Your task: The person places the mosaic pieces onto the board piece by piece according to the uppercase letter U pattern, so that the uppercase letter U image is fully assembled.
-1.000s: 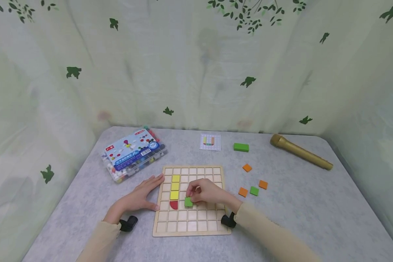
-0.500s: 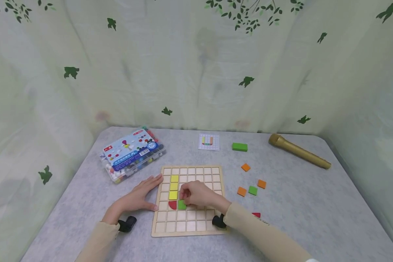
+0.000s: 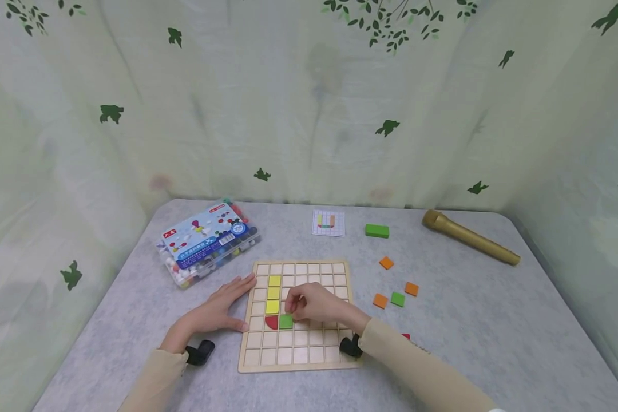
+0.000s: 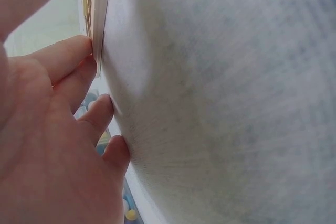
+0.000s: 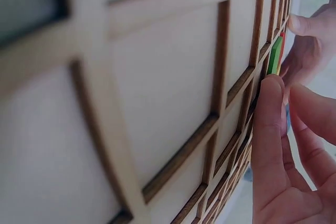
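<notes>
L hand at grid board's edge, green sq. tile btwn hands, R hand just beside it.

Far L: clear plastic box w/ blue-and-white label, tilted on the tbl. L hand: fingers spread, thumb apart, tips touching board's L rim. On board, three yellow tiles in a col., red quarter-round tile below, then green sq. tile next door, well apart from L hand. R hand: fingers curled, tips at the green tile's R edge; can't tell if pinching it or just touching. Past R hand: three orange tiles w/ a loose green tile near; far R, gold mic-shaped rod lying diag.
</notes>
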`<state>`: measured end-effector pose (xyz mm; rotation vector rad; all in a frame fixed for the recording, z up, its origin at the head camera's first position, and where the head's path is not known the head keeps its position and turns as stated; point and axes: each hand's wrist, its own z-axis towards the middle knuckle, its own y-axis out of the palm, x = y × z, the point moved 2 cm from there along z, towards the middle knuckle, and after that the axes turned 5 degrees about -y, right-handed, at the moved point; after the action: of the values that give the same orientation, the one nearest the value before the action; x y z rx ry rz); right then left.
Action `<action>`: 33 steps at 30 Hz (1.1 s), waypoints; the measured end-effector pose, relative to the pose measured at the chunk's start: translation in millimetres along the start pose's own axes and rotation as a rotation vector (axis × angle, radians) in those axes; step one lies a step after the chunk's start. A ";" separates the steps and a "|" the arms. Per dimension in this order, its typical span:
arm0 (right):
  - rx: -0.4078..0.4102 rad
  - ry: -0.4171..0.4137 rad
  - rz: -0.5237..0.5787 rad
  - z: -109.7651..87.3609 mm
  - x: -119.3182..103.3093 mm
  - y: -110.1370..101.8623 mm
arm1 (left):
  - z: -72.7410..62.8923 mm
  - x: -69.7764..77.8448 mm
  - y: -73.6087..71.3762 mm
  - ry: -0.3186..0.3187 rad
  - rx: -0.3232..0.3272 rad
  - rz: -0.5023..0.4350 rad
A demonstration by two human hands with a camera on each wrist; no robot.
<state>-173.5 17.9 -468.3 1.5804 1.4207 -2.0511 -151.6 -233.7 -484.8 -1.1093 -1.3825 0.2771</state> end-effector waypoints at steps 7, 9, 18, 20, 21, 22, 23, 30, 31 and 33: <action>-0.036 -0.038 -0.004 0.1 -0.4 -0.6 | 0.2 0.4 0.2 -0.005 0.000 -0.003; -0.051 -0.049 -0.004 0.8 -0.8 -0.5 | 0.1 0.8 0.1 -0.007 -0.001 -0.002; -0.185 -0.127 -0.009 4.2 -7.0 4.6 | -1.6 4.5 -1.5 -0.011 -0.002 -0.008; -0.194 -0.128 -0.035 4.0 -8.3 4.9 | -1.1 5.1 -1.8 -0.014 -0.004 -0.001; -0.195 -0.128 -0.047 3.5 -8.7 4.8 | -0.9 5.3 -1.9 -0.015 -0.005 0.000; -0.193 -0.122 -0.054 3.2 -8.9 4.5 | -0.8 5.6 -2.0 -0.018 -0.006 0.000; -0.191 -0.115 -0.054 2.7 -9.0 4.0 | -0.7 5.7 -2.1 -0.020 -0.007 -0.001; -0.129 -0.117 0.043 -2.1 -0.3 -5.4 | -1.3 7.2 -2.4 -0.019 -0.004 -0.001; -0.120 -0.123 0.065 -4.1 1.3 -8.7 | -1.5 7.5 -2.3 -0.020 -0.003 0.000; -0.104 -0.136 0.093 -9.4 5.6 -16.7 | -2.1 8.4 -2.1 -0.019 -0.003 -0.003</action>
<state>-180.4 36.0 -463.3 1.4100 1.3566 -1.9575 -148.6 -229.5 -477.4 -1.1089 -1.4019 0.2844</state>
